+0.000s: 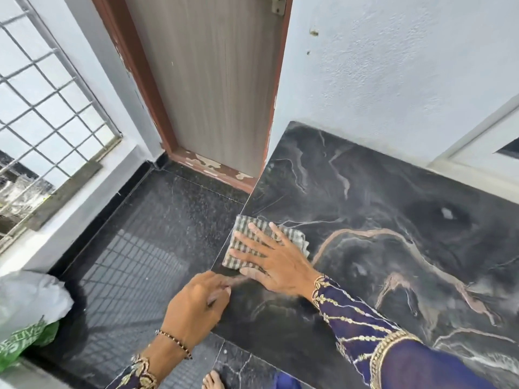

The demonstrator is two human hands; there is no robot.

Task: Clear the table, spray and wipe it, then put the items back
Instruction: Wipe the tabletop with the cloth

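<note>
A dark marble table [393, 226] with pale veins fills the right half of the view. A folded grey-and-white striped cloth [247, 230] lies at the table's left edge. My right hand [273, 258] presses flat on the cloth with fingers spread straight. My left hand [196, 307] rests at the table's left edge just below the cloth, its fingers bent against the rim, with nothing visibly in it. No other items stand on the tabletop.
A closed door [213, 80] with a brown frame stands beyond the table's far left corner. A barred window [47, 108] is at left. A white and green plastic bag [28, 318] sits on a ledge at lower left. The dark speckled floor [157, 234] lies left of the table.
</note>
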